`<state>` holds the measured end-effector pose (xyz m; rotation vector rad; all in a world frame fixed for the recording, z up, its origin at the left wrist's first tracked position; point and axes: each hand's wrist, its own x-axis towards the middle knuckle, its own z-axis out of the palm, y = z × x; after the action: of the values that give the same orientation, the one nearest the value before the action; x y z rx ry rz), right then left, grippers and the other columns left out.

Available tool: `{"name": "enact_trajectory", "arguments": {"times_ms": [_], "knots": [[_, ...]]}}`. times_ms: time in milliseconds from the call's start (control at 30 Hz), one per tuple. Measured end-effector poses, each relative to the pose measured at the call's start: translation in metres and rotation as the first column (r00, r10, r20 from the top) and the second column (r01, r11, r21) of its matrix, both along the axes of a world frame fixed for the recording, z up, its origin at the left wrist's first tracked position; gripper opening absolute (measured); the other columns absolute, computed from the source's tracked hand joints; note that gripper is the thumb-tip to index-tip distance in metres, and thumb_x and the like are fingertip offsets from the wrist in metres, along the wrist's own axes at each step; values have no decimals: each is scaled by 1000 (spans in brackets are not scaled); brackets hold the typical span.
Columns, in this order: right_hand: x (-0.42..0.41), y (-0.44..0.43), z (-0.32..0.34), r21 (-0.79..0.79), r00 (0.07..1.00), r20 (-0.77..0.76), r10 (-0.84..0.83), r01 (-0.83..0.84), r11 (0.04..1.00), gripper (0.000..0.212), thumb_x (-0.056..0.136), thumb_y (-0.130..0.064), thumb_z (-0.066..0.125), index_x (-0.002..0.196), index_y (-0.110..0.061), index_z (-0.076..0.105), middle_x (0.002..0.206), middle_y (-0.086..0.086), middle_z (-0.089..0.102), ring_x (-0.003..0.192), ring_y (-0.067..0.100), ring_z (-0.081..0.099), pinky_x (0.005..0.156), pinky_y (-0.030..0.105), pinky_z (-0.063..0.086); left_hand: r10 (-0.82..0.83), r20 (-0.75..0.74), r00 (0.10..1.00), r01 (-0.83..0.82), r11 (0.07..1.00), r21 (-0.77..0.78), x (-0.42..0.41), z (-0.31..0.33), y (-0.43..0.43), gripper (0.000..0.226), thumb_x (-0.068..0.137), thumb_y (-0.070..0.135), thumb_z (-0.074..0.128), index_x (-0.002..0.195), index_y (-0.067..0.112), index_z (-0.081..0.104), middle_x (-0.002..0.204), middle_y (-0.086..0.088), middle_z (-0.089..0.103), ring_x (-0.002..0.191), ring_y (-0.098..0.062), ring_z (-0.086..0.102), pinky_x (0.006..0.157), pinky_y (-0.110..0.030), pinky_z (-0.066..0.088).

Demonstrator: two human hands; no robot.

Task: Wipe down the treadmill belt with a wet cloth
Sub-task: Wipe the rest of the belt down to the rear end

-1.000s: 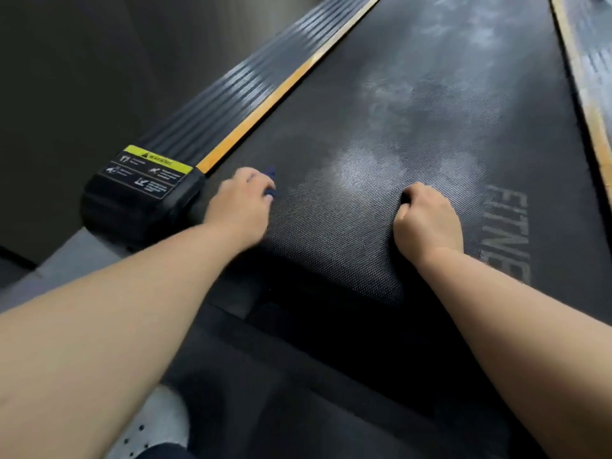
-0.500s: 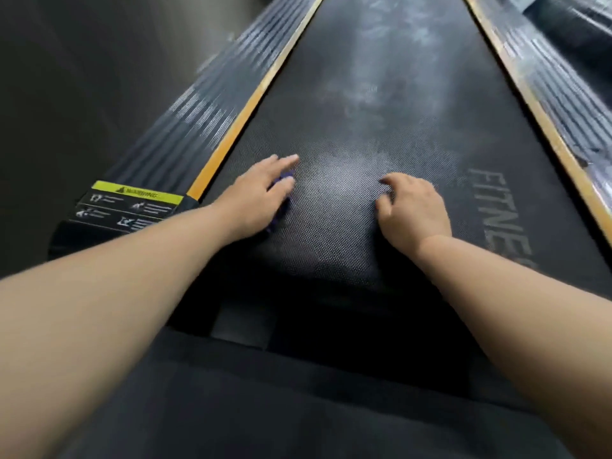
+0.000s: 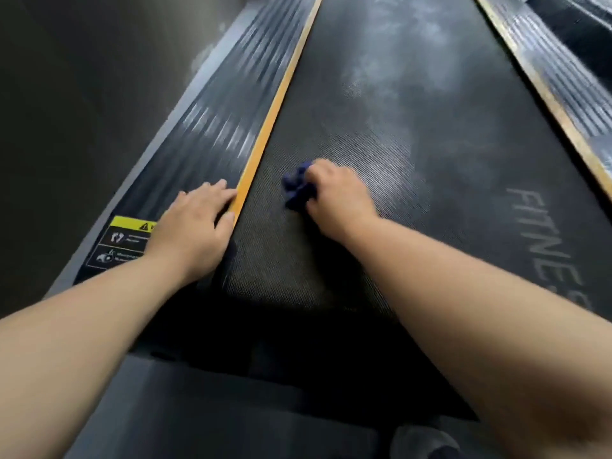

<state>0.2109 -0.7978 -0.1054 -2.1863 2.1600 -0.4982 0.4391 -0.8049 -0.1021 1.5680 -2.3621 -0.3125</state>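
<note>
left hand [image 3: 195, 226]: flat, fingers straight, now resting on the left side rail [image 3: 215, 127], holding nothing.
right hand [image 3: 337, 197]: curled round the blue cloth [image 3: 298, 190], taken over from the left, on the near belt [image 3: 331, 260].
far belt: pale smears [image 3: 394, 71]; wiping judged barely begun.

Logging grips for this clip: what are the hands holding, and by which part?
The right hand grips the bunched blue cloth by its right side; the left hand holds nothing.
</note>
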Motion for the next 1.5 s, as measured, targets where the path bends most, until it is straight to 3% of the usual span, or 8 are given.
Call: {"name": "enact_trajectory", "arguments": {"times_ms": [100, 233, 367, 567, 867, 1100, 1300, 1500], "knots": [[-7, -18, 16, 137, 973, 135, -187, 168, 976, 27, 78, -37, 65, 96, -19, 54, 108, 8, 60, 103, 31, 52, 81, 34, 43, 6, 0, 1000, -6, 1000, -8, 2, -1, 0, 42, 97, 23, 45, 139, 20, 46, 152, -1, 36, 142, -21, 27, 118, -41, 13], [24, 42, 18, 80, 980, 189, 65, -81, 993, 19, 76, -26, 64, 85, -19, 49, 90, 4, 57, 92, 27, 49, 75, 34, 43, 8, -37, 999, -8, 1000, 0, -1, 4, 2, 42, 96, 23, 45, 137, 19, 48, 151, -2, 37, 141, -22, 28, 118, -42, 14], [17, 66, 5, 76, 933, 85, 350, -356, 931, 44, 74, -25, 52, 118, -20, 53, 114, 1, 58, 100, 24, 49, 93, 39, 41, 7, -47, 999, -7, 1000, -3, 0, 1, 2, 42, 96, 24, 44, 138, 21, 47, 151, 0, 37, 142, -21, 27, 119, -41, 12], [-2, -11, -5, 79, 979, 81, -189, 183, 980, 36, 86, -26, 49, 122, -24, 55, 126, 6, 49, 113, 33, 40, 99, 40, 34, 9, -45, 999, -9, 1000, -5, 0, -2, 1, 43, 97, 25, 41, 140, 22, 44, 153, 3, 34, 143, -18, 23, 119, -40, 9], [22, 62, -2, 92, 893, 13, 450, -450, 889, 49, 73, -34, 36, 117, -25, 57, 116, -1, 55, 100, 28, 50, 89, 43, 43, 16, -28, 999, -16, 1000, 0, 0, 3, 4, 43, 98, 24, 40, 141, 22, 43, 153, 3, 32, 144, -18, 21, 118, -37, 7], [38, -30, -5, 70, 992, 118, -42, 34, 997, 33, 88, -23, 49, 121, -22, 54, 124, 6, 48, 112, 31, 39, 96, 41, 37, 26, -22, 999, -26, 1000, 0, 0, 2, 4, 42, 99, 26, 38, 142, 26, 42, 153, 6, 32, 143, -16, 21, 119, -36, 7], [52, 62, -5, 43, 884, 167, 437, -449, 892, 42, 75, -33, 47, 115, -22, 54, 113, 0, 55, 99, 27, 49, 91, 40, 41, 27, -26, 999, -27, 1000, -6, -1, 2, 4, 42, 98, 25, 41, 140, 24, 44, 153, 5, 34, 143, -17, 23, 119, -37, 10], [47, -53, 3, 76, 983, 176, -46, 33, 997, 29, 86, -25, 55, 114, -16, 53, 121, 10, 49, 112, 32, 44, 93, 42, 40, 27, 4, 1000, -27, 1000, 5, 0, 3, 5, 43, 100, 27, 36, 143, 27, 39, 154, 8, 29, 144, -14, 19, 119, -35, 7]]}}
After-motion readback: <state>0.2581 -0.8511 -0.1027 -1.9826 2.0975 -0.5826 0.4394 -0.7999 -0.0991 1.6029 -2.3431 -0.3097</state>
